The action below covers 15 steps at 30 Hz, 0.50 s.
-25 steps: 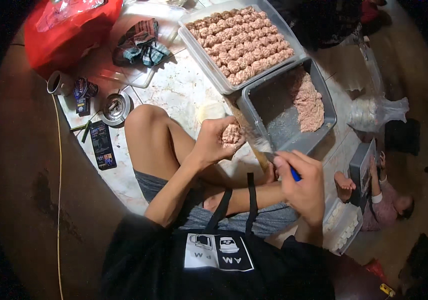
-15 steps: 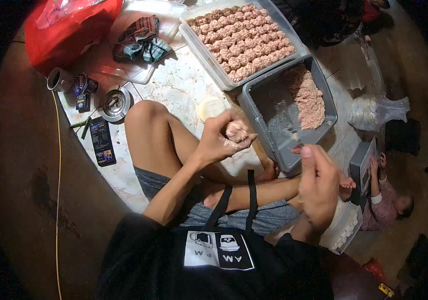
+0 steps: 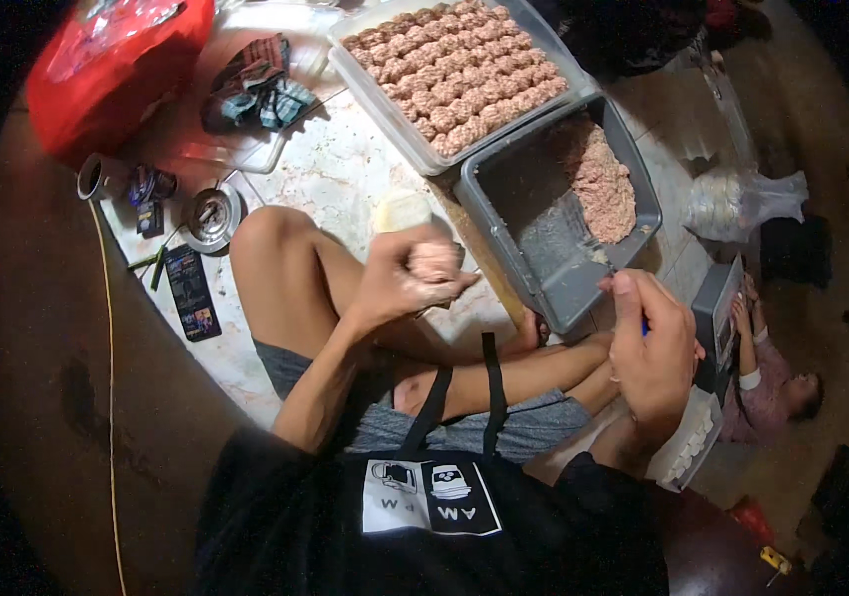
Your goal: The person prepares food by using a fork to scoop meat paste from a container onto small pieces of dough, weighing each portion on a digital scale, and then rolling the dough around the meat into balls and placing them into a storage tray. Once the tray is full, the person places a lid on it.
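My left hand (image 3: 395,283) is closed around a ball of pink minced filling (image 3: 434,260), which bulges from the top of the fist; any wrapper around it is hidden by the fingers. Just beyond that hand lies a pale round stack of what look like dough wrappers (image 3: 403,211). My right hand (image 3: 655,338) grips a thin tool (image 3: 611,264), its kind unclear, with a bit of blue showing by the palm. Its tip is at the near right side of a grey tub (image 3: 509,260), where a mound of minced filling (image 3: 603,189) is heaped along the right.
A clear container (image 3: 382,107) with rows of filled dumplings stands behind the tub. Far left are a red bag (image 3: 112,84), a checked cloth (image 3: 264,84), a mug (image 3: 102,177), an ashtray (image 3: 214,217) and a phone (image 3: 192,293). Another person (image 3: 762,387) sits right.
My left hand has shifted slightly left with the filling ball. My right hand has moved right, with the tool's tip still over the tub. The whole view has shifted a little.
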### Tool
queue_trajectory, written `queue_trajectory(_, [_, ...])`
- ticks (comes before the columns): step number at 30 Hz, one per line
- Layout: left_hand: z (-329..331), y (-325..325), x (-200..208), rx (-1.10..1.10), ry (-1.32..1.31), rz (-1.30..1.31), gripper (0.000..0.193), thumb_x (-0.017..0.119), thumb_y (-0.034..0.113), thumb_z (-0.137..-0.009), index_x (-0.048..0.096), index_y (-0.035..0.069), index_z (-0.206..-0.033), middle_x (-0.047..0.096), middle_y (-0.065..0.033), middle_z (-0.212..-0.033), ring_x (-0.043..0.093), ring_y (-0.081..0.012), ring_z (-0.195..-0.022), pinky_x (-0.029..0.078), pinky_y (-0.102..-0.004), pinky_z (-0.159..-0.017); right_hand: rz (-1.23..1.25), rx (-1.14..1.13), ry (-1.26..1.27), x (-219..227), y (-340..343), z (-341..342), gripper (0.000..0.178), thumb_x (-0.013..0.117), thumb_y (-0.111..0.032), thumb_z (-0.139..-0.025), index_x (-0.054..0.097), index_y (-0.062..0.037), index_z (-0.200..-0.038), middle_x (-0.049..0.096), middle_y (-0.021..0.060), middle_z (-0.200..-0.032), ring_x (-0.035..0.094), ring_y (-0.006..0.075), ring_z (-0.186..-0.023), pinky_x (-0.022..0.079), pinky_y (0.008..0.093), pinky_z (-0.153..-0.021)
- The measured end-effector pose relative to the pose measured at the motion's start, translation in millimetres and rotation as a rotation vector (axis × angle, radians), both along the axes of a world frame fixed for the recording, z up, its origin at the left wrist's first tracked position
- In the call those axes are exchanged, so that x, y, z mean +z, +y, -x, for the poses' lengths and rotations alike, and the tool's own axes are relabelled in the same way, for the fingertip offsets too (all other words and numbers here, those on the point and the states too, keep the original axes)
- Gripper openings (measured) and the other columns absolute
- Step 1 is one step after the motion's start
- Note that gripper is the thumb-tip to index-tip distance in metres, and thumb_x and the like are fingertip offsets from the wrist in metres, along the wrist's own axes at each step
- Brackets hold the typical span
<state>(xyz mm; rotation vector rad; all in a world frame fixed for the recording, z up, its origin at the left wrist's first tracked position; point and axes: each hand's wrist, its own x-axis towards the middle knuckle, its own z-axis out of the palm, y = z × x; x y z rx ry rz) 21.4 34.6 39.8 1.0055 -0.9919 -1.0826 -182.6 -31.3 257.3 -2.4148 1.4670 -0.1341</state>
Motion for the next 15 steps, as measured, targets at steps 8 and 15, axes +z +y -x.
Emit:
queue_trajectory(8, [-1.3, -12.2, -31.9, 0.069, -0.194, -0.199, 0.026, 0.091, 0.006, -0.082, 0.069, -0.002, -0.095, 0.055, 0.0048, -0.072, 0.044, -0.0026, -0.064, 0.038, -0.0232, -0.056, 0.019, 0.019, -0.004, -58.4, -30.9, 9.9, 0.023, 0.053, -0.012, -0.102, 0.071, 0.0017, -0.099, 0.071, 0.0271, -0.097, 0.068, 0.0484, -0.092, 0.053, 0.0515, -0.079])
queue_trajectory(15, [-1.1, -16.9, 8.4, 0.194, 0.164, -0.17, 0.022, 0.087, 0.006, -0.087, 0.066, 0.002, -0.083, 0.065, 0.0012, -0.075, 0.056, -0.0028, -0.067, 0.046, -0.0222, -0.058, -0.018, 0.0, 0.222, -238.2, -116.5, 60.3, 0.023, 0.06, -0.015, -0.098, 0.074, 0.0038, -0.096, 0.069, 0.0311, -0.089, 0.067, 0.0519, -0.087, 0.053, 0.0568, -0.081])
